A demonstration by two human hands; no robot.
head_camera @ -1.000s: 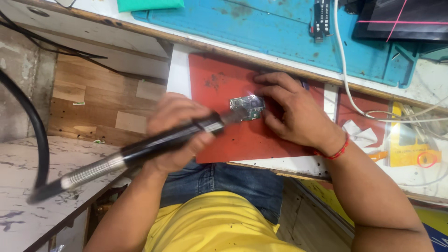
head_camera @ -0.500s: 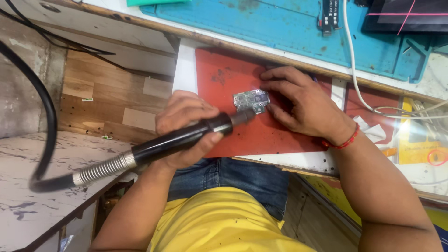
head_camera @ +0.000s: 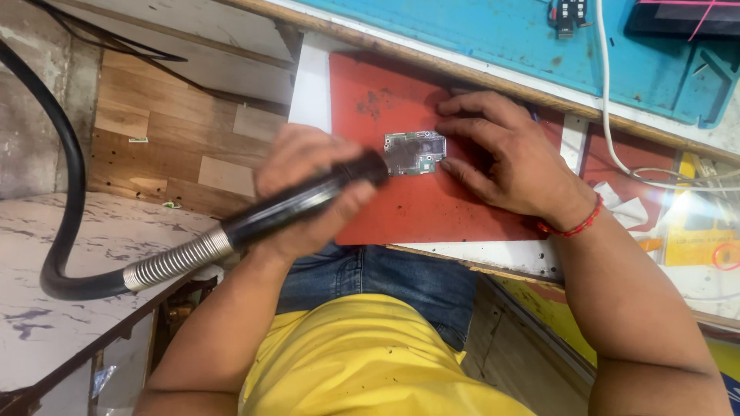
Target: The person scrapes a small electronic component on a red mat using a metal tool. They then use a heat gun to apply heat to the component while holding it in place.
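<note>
A small green circuit board point(head_camera: 415, 152) lies on a red mat point(head_camera: 432, 208). My right hand point(head_camera: 501, 162), with a red thread at the wrist, rests on the mat and its fingertips press the board's right edge. My left hand point(head_camera: 308, 181) grips a black hot-air handpiece point(head_camera: 297, 204). The handpiece's front end sits at the board's left edge. A metal spring sleeve point(head_camera: 173, 262) and a thick black hose point(head_camera: 69, 192) run back from it to the left.
A blue work mat point(head_camera: 493, 38) lies beyond the red one, and a white cable point(head_camera: 605, 115) crosses it. Yellow and red sheets point(head_camera: 694, 231) lie at the right. A marbled white surface point(head_camera: 77, 308) stands at the lower left, with wood flooring point(head_camera: 177, 154) beyond it.
The handpiece has drawn back slightly, so more of the board shows. Both hands stay at the board, while the camera has come closer and shifted.
</note>
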